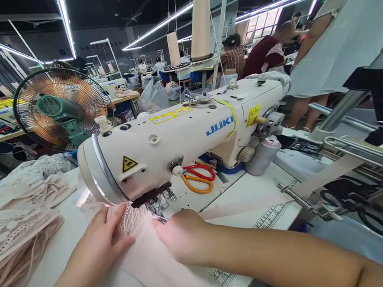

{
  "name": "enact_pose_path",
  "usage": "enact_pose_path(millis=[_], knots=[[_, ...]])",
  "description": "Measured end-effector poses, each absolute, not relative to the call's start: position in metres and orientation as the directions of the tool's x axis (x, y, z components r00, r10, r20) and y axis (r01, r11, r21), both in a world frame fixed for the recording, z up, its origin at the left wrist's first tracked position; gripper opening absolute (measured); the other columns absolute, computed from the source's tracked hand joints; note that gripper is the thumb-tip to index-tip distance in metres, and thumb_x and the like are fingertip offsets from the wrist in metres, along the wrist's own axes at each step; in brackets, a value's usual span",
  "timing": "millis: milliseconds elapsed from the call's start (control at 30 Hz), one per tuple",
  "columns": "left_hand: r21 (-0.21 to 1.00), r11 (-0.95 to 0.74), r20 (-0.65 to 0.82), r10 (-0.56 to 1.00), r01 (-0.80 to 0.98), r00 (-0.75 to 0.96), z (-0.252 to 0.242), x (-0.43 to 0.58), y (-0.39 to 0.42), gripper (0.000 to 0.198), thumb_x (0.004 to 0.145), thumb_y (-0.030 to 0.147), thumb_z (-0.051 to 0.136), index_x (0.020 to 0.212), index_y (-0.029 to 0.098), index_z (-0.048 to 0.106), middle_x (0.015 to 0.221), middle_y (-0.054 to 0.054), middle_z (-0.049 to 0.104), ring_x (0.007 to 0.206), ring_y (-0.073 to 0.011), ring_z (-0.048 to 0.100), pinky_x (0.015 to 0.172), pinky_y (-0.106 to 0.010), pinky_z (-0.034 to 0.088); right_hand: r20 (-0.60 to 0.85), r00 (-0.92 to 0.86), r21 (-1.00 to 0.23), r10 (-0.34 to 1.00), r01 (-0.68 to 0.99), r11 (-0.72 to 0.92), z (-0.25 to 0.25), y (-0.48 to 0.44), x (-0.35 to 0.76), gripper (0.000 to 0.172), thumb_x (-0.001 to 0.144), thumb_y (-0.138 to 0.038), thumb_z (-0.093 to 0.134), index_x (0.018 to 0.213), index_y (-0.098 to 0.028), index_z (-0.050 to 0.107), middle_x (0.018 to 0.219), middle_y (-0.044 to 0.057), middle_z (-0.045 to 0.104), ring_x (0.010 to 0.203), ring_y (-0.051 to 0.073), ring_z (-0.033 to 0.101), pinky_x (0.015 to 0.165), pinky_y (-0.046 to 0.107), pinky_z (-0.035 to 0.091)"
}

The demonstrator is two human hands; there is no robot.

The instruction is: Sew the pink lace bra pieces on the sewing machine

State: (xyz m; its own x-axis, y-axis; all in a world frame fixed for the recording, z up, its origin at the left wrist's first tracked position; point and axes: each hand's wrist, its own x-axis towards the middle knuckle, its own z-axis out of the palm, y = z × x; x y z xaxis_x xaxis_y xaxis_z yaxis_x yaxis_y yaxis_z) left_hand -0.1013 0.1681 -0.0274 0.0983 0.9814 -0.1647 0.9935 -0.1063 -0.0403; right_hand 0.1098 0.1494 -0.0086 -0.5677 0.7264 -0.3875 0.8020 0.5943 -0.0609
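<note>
Pale pink fabric with a lace edge (136, 218) lies under the head of a white JUKI sewing machine (164, 142). My left hand (102, 241) rests on the lace just left of the needle area, thumb and fingers apart and pressing on the cloth. My right hand (182, 237) is closed at the right of the needle area, against the plain part of the fabric. By its fingertips shows a slim metal tool (161, 219), whose kind I cannot make out. The machine's head hides the needle and part of the cloth's edge.
Lace pieces (5, 228) are heaped at left. Red-handled (205, 169) and orange-handled scissors (200, 186) lie behind the machine head, near a grey thread cone (263, 156). A fan (62, 108) stands behind left; a metal tape rack (359, 155) is at right. People are beyond.
</note>
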Motion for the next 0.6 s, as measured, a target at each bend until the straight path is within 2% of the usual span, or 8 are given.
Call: enact_pose_path(millis=[100,233,333,467,533,600], knots=[[0.043,-0.138,-0.084,0.986,0.989,0.141,-0.034,-0.11,0.175,0.067,0.078,0.048,0.052,0.137,0.017,0.043,0.144,-0.016,0.032,0.134,-0.0332,0.033,0.103,-0.044,0.037,-0.36,-0.567,-0.073,0.741,0.809,0.583,-0.006,0.148,0.113,0.058,0.077,-0.012,0.055,0.134,-0.015,0.044,0.086,0.009,0.068,0.073,0.031,0.066,0.049,0.036,0.044],[0.133,-0.123,-0.027,0.991,0.983,0.128,-0.039,-0.117,0.179,0.064,0.077,0.051,0.048,0.131,0.017,0.048,0.136,-0.016,0.038,0.127,-0.0333,0.041,0.1,-0.045,0.04,-0.364,-0.547,-0.063,0.754,0.822,0.566,0.001,0.145,0.115,0.049,0.078,-0.015,0.056,0.127,-0.017,0.049,0.082,0.009,0.068,0.07,0.03,0.066,0.047,0.033,0.04],[0.154,-0.103,0.005,0.995,0.983,0.103,-0.042,-0.119,0.183,0.06,0.077,0.051,0.046,0.125,0.016,0.051,0.132,-0.016,0.039,0.124,-0.0323,0.044,0.099,-0.045,0.041,-0.381,-0.535,-0.072,0.754,0.831,0.552,0.006,0.143,0.115,0.041,0.082,-0.018,0.051,0.124,-0.016,0.05,0.085,0.011,0.068,0.074,0.031,0.066,0.048,0.033,0.039],[0.123,-0.111,0.074,0.992,0.986,0.103,-0.048,-0.127,0.19,0.053,0.082,0.053,0.043,0.119,0.018,0.053,0.125,-0.015,0.044,0.116,-0.0311,0.049,0.093,-0.044,0.046,-0.377,-0.531,-0.067,0.759,0.833,0.55,0.001,0.144,0.115,0.039,0.084,-0.018,0.049,0.123,-0.016,0.05,0.083,0.011,0.067,0.071,0.032,0.065,0.047,0.034,0.039],[0.05,-0.119,0.137,0.984,0.992,0.112,-0.049,-0.13,0.191,0.05,0.084,0.054,0.042,0.116,0.018,0.055,0.115,-0.015,0.049,0.109,-0.0318,0.053,0.087,-0.045,0.049,-0.336,-0.551,-0.064,0.764,0.822,0.565,-0.005,0.145,0.115,0.034,0.083,-0.019,0.05,0.116,-0.017,0.053,0.079,0.01,0.066,0.066,0.029,0.064,0.045,0.031,0.037],[-0.059,-0.143,0.259,0.954,0.988,0.153,-0.049,-0.127,0.187,0.044,0.085,0.05,0.045,0.111,0.017,0.057,0.105,-0.015,0.054,0.102,-0.0335,0.056,0.081,-0.046,0.051,-0.301,-0.577,-0.065,0.759,0.807,0.587,-0.01,0.145,0.118,0.03,0.083,-0.021,0.051,0.113,-0.018,0.054,0.077,0.008,0.064,0.06,0.025,0.061,0.044,0.029,0.034]])
